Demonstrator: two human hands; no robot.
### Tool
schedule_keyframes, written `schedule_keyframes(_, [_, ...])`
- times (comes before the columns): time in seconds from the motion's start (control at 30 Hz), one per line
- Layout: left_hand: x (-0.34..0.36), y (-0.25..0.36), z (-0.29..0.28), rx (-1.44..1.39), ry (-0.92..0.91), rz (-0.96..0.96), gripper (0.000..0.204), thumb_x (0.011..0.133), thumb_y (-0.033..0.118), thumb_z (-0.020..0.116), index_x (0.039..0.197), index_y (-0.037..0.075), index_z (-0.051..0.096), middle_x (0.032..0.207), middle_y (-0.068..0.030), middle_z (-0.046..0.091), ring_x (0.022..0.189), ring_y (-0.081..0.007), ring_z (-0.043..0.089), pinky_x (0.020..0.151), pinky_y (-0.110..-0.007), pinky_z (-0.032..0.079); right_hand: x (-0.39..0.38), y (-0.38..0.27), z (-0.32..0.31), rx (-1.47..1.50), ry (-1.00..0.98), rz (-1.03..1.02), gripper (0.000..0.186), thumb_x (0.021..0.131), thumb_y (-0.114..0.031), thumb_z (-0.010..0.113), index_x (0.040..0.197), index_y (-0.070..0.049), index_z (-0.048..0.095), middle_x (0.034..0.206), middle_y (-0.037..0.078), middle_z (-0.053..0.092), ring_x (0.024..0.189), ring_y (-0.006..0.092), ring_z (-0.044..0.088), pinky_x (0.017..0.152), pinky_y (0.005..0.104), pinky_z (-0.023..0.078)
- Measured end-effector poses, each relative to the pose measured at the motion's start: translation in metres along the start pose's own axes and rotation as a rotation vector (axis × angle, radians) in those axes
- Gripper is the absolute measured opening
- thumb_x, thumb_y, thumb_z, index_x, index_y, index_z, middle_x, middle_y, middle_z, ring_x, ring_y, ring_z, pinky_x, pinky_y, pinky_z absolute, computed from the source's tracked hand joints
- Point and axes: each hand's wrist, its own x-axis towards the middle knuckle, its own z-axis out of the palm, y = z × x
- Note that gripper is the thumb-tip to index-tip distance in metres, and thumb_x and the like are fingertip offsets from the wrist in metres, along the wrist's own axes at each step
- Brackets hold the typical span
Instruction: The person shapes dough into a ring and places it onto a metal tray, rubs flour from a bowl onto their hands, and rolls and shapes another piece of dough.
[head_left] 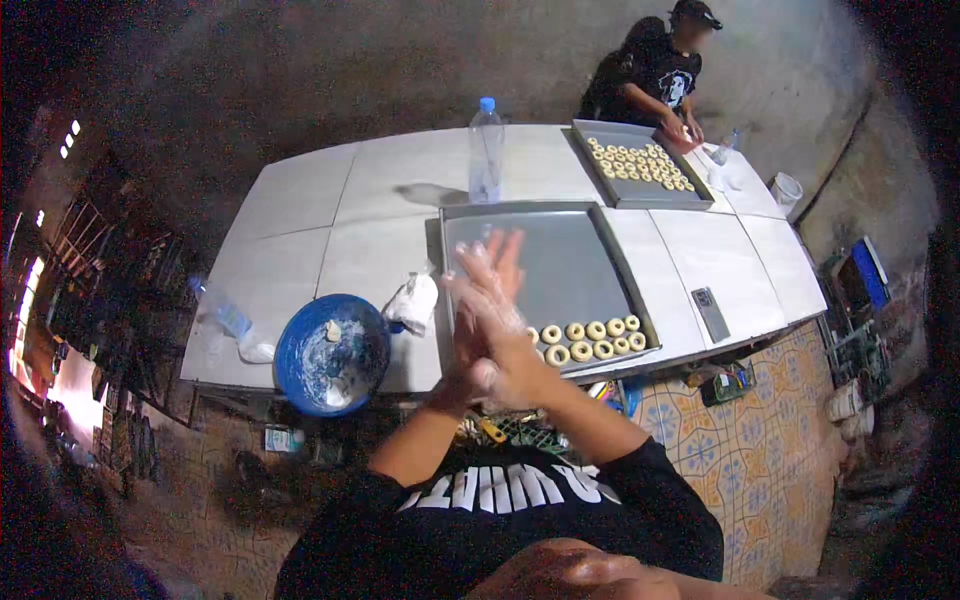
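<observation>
My left hand (467,347) and my right hand (497,318) are pressed palm to palm above a grey metal tray (560,250). Their fingers are stretched out and dusted white. Whether anything lies between the palms is hidden. Ring-shaped dough pieces (597,330) stand in two rows along the tray's near edge, partly covered by my right hand. Left of the tray, a blue basin (290,335) holds white flour and a small lump of dough (333,330). Between basin and tray sits a white plastic bag (413,302).
A clear bottle with a blue cap (487,150) stands behind the tray. Across the table (290,200), a person (665,75) reaches over a second tray (650,196) of dough rings. A dark phone (711,314) lies at right; another bottle (232,320) lies at left.
</observation>
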Motion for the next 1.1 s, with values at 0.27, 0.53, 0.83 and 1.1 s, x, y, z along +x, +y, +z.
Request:
schedule_keyframes(0.27, [0.004, 0.010, 0.017, 0.042, -0.071, 0.004, 0.079, 0.109, 0.058, 0.025, 0.166, 0.006, 0.011, 0.173, -0.0147, 0.013, 0.160, -0.0262, 0.010, 0.128, -0.042, 0.006, -0.010, 0.028, 0.000, 0.042, 0.158, 0.033, 0.091, 0.094, -0.075, 0.048, 0.155, -0.008, 0.042, 0.169, 0.029, 0.015, 0.156, 0.0519, 0.011, 0.123, 0.0630, 0.013])
schedule_keyframes(0.53, [-0.024, 0.000, 0.020, -0.017, -0.068, -0.221, 0.085, 0.108, 0.064, 0.022, 0.166, 0.004, 0.009, 0.174, -0.0127, 0.011, 0.161, -0.0252, 0.007, 0.129, -0.043, 0.005, 0.000, 0.016, -0.022, -0.019, 0.264, 0.053, 0.099, 0.092, -0.083, 0.036, 0.154, -0.007, 0.042, 0.168, 0.027, 0.019, 0.157, 0.0505, 0.012, 0.122, 0.0636, 0.011])
schedule_keyframes(0.83, [-0.004, 0.004, 0.015, 0.179, -0.230, 0.033, 0.085, 0.104, 0.056, 0.046, 0.165, 0.004, 0.016, 0.173, -0.0125, 0.015, 0.158, -0.0328, 0.019, 0.128, -0.050, 0.014, -0.012, 0.003, -0.005, -0.064, 0.207, -0.044, 0.109, 0.083, -0.093, 0.040, 0.155, -0.011, 0.042, 0.168, 0.030, 0.014, 0.154, 0.0561, 0.012, 0.119, 0.0702, 0.013])
schedule_keyframes(1.1, [0.002, 0.000, 0.011, 0.070, -0.095, -0.114, 0.070, 0.105, 0.043, 0.054, 0.157, 0.003, 0.030, 0.166, -0.0134, 0.028, 0.149, -0.0336, 0.039, 0.123, -0.048, 0.032, -0.017, 0.031, 0.004, -0.156, 0.183, -0.062, 0.111, 0.079, -0.093, 0.049, 0.155, -0.011, 0.043, 0.168, 0.031, 0.011, 0.155, 0.0561, 0.009, 0.120, 0.0666, 0.015])
